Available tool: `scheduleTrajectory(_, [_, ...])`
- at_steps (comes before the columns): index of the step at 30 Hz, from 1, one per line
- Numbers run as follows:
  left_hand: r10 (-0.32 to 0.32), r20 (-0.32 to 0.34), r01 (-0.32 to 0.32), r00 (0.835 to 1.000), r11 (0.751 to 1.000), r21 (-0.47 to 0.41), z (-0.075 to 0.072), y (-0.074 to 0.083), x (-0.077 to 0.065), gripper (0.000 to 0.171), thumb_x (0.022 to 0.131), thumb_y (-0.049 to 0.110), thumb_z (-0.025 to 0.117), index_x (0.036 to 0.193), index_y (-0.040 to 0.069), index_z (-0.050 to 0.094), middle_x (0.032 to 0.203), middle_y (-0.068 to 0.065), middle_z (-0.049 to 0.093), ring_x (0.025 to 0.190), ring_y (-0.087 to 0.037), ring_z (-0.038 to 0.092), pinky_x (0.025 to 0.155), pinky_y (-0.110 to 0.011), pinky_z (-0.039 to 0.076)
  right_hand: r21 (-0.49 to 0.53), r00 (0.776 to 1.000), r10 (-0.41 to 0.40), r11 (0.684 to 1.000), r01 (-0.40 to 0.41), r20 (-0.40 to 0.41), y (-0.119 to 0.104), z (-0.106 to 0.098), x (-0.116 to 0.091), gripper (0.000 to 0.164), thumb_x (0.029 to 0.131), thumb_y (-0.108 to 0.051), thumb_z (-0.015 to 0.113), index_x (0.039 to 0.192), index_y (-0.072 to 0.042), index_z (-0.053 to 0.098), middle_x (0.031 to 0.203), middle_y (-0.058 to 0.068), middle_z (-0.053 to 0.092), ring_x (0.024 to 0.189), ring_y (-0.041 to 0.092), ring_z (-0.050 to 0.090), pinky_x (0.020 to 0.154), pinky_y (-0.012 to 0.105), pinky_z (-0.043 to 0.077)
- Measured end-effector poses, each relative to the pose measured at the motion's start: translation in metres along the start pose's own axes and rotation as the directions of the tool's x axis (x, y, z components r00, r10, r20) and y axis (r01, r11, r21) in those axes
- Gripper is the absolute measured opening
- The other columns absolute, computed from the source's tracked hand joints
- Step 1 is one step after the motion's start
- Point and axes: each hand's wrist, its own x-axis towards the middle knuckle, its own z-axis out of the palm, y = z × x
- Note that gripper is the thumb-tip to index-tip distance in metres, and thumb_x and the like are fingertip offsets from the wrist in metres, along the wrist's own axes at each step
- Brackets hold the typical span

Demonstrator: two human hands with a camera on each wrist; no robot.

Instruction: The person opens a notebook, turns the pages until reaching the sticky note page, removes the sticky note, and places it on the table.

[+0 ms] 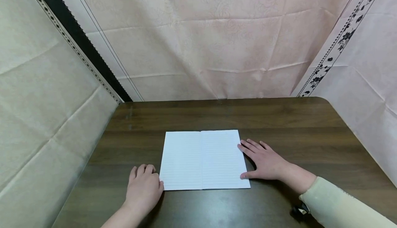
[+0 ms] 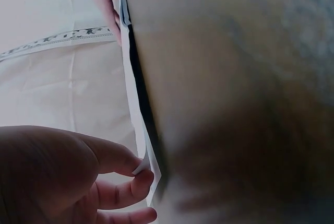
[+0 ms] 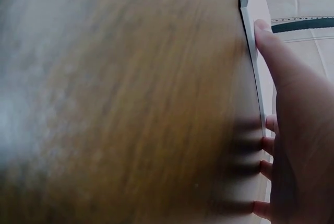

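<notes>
An open notebook [image 1: 183,160] with lined white pages lies flat on the wooden table. My left hand [image 1: 143,188] is at its lower left corner; in the left wrist view the thumb and a finger of that hand [image 2: 112,174] pinch the edge of the paper, which bends up slightly there. On the opposite side, my right hand [image 1: 266,162] rests with fingers spread, thumb on the right page and fingertips at the page's right edge. The right wrist view shows that thumb [image 3: 274,46] lying along the notebook [image 3: 253,57], the other fingertips touching down beside it.
The brown wooden table [image 1: 217,114] extends around the notebook on all sides. Pale patterned cloth [image 1: 217,48] hangs behind it and at both sides, with a black band [image 1: 90,41] on the left. A dark object [image 1: 300,210] sits beneath the right sleeve [image 1: 338,200].
</notes>
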Motion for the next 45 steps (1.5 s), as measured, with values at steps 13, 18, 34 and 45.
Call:
scheduleTrajectory(13, [0.024, 0.034, -0.025, 0.999, 0.999, 0.038, 0.005, -0.001, 0.003, 0.02, 0.086, 0.023, 0.068, 0.07, 0.011, 0.068, 0.105, -0.01, 0.062, 0.114, -0.04, 0.051, 0.103, -0.064, 0.031, -0.016, 1.0, 0.007, 1.0, -0.007, 0.011, 0.0, -0.002, 0.001, 0.109, 0.076, -0.087, 0.048, 0.158, -0.02, 0.025, 0.164, 0.003, 0.021, 0.15, 0.03, 0.018, 0.115, 0.06, 0.017])
scheduleTrajectory(18, [0.021, 0.054, -0.023, 0.998, 0.999, 0.036, 0.003, -0.001, 0.005, 0.02, 0.086, 0.025, 0.068, 0.07, 0.012, 0.068, 0.103, -0.01, 0.063, 0.112, -0.039, 0.052, 0.102, -0.065, 0.031, -0.019, 1.0, 0.006, 1.0, -0.006, 0.014, 0.0, -0.003, 0.001, 0.109, 0.076, -0.087, 0.048, 0.158, -0.02, 0.025, 0.164, 0.003, 0.021, 0.15, 0.029, 0.018, 0.115, 0.06, 0.017])
scheduleTrajectory(34, [0.12, 0.055, -0.118, 0.991, 0.992, -0.041, 0.005, 0.009, 0.017, 0.03, 0.081, 0.012, 0.069, 0.111, 0.01, 0.066, 0.123, -0.01, 0.061, 0.117, -0.036, 0.052, 0.093, -0.057, 0.042, -0.008, 1.0, 0.01, 1.0, -0.01, 0.02, -0.001, -0.004, -0.001, 0.109, 0.076, -0.086, 0.05, 0.159, -0.019, 0.025, 0.164, 0.003, 0.021, 0.15, 0.03, 0.018, 0.114, 0.06, 0.018])
scheduleTrajectory(45, [0.299, 0.11, -0.291, 0.948, 0.953, -0.081, 0.007, 0.033, 0.047, 0.045, 0.087, 0.008, 0.06, 0.132, 0.011, 0.06, 0.141, -0.01, 0.054, 0.134, -0.037, 0.045, 0.105, -0.058, 0.038, -0.011, 1.0, 0.012, 1.0, -0.012, 0.023, -0.001, -0.003, 0.001, 0.109, 0.076, -0.087, 0.048, 0.159, -0.021, 0.024, 0.165, 0.002, 0.019, 0.15, 0.029, 0.017, 0.115, 0.06, 0.017])
